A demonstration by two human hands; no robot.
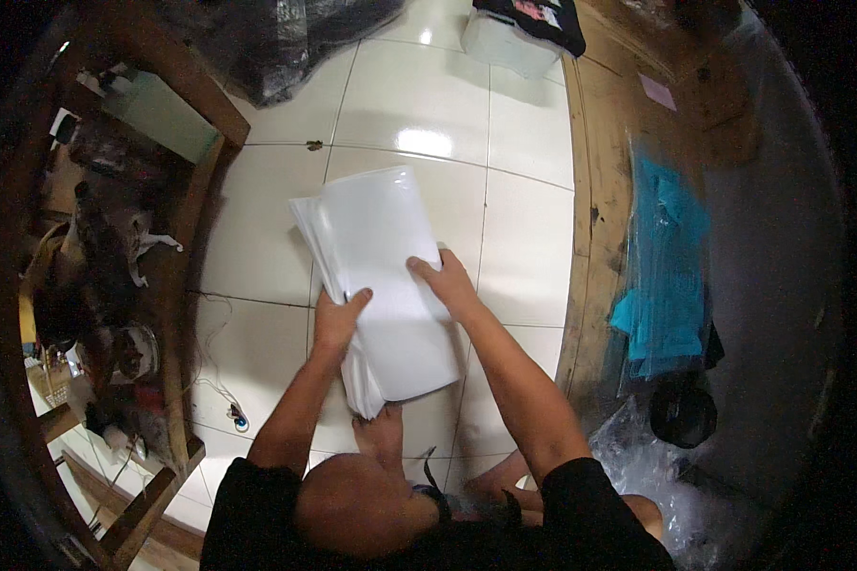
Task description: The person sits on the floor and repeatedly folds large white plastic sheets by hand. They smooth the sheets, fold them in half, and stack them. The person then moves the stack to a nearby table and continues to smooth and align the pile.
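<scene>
Between my two hands is a stack of glossy white sheets (390, 257), which look like thin plastic bags. It is held above the tiled floor, tilted slightly to the left, and its left edge fans out into several loose layers. My left hand (338, 322) grips the left edge with the thumb on top. On the opposite edge, a little farther up, my right hand (445, 283) clasps the stack, its thumb also on the upper face. The fingers beneath are mostly hidden by the stack.
To the right, a wooden bench (600, 219) bears turquoise garments (665, 276) in clear plastic. A cluttered wooden shelf (200, 219) stands at left. Dark plastic wrapping (286, 57) lies at the far left, and a translucent box (509, 48) under black cloth at the far right. Crumpled clear plastic (643, 466) lies near right.
</scene>
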